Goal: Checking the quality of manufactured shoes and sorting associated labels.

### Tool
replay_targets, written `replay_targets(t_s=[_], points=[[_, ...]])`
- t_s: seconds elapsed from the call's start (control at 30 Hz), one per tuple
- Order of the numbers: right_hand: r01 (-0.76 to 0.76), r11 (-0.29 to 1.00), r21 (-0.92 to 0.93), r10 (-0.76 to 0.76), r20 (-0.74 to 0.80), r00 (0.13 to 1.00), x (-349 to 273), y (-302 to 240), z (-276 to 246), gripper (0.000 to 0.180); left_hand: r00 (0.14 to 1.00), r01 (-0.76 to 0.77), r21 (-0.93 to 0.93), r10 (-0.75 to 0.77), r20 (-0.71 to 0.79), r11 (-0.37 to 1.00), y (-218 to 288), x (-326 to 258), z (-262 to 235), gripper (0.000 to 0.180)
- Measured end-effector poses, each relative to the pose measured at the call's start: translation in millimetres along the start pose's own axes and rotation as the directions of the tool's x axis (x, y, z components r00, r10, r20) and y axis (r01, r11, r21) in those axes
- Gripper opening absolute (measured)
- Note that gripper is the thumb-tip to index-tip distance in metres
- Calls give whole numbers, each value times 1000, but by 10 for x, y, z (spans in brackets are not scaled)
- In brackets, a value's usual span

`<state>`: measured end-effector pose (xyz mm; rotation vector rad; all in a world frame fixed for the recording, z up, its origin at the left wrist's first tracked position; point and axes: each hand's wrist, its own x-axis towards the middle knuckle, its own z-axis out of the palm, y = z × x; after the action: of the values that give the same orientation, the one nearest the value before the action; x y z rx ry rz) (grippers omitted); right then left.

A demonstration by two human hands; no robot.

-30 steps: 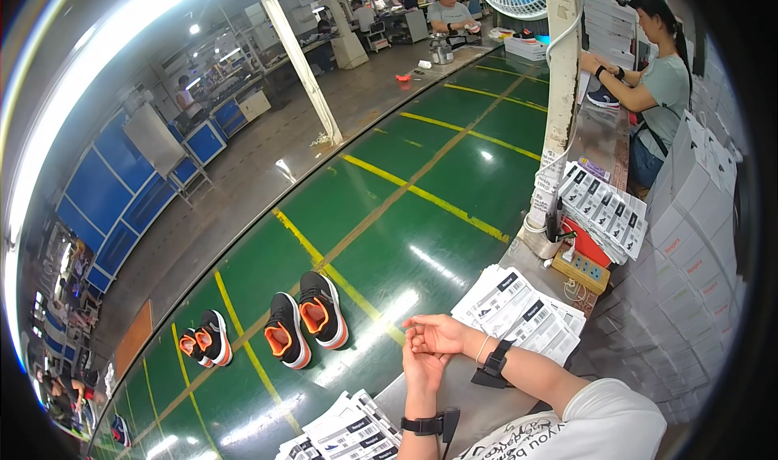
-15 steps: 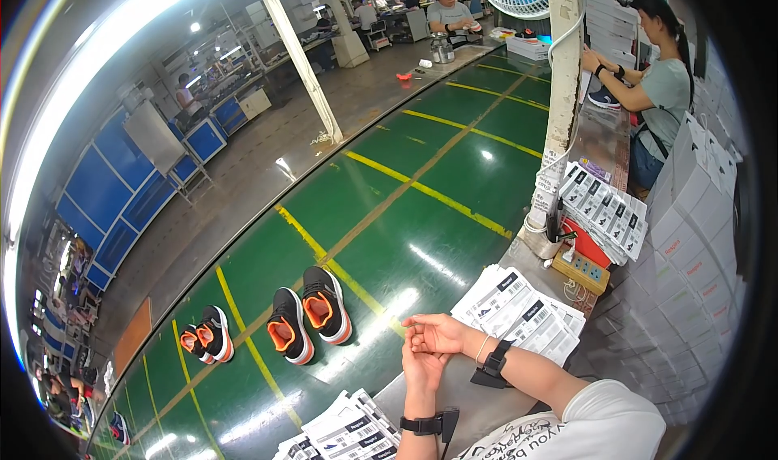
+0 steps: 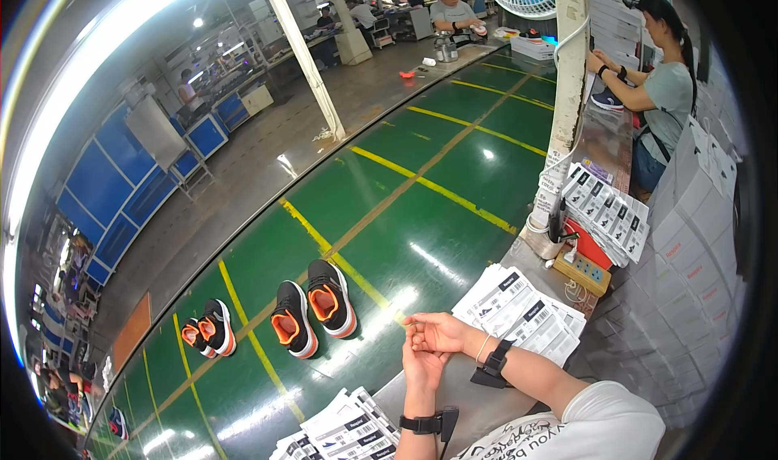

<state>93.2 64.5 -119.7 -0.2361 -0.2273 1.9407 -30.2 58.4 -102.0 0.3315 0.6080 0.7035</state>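
Note:
My left hand (image 3: 422,368) and my right hand (image 3: 440,333) meet over the near edge of the green surface. Their palms face up, the fingers are loosely bent and touch each other, and I see nothing held. Each wrist has a black strap with a small black device. To their left on the green surface stand two black sneakers (image 3: 327,295) with orange linings and white-and-orange soles, toes pointing away. Printed sheets (image 3: 519,308) lie in a stack beside my right forearm, and another pile of printed sheets (image 3: 344,429) lies left of my left wrist.
Further left are another pair of sneakers (image 3: 212,328) and a dark shoe (image 3: 118,423). A white post (image 3: 557,128) rises at the right beside a power strip (image 3: 582,272) and more sheets (image 3: 604,213). A co-worker (image 3: 663,91) handles a shoe; stacked boxes (image 3: 685,241) stand nearby.
My hands keep the same pose. The sneakers and the yellow lines appear slightly higher in the picture; the post and background have shifted a little to the right.

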Motion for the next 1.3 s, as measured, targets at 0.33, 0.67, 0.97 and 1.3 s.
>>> replay_targets(t_s=[0.33, 0.67, 0.97, 1.3], points=[[3, 1000, -10, -3, 5, 1000, -6, -4, -25, 30, 1000, 6, -4, -6, 16, 1000, -20, 18, -27, 32], [3, 1000, 2, -3, 4, 1000, -2, -11, -19, 30, 1000, -9, -2, 9, 5, 1000, -20, 28, -11, 26], [8, 1000, 3, -8, -1, 1000, -6, 0, -26, 29, 1000, 14, -8, -14, 23, 1000, -39, 36, -69, 31], [10, 1000, 3, -10, -7, 1000, -21, 26, 19, 25, 999, -18, 21, 17, 31, 1000, -25, -16, 0, 36]])
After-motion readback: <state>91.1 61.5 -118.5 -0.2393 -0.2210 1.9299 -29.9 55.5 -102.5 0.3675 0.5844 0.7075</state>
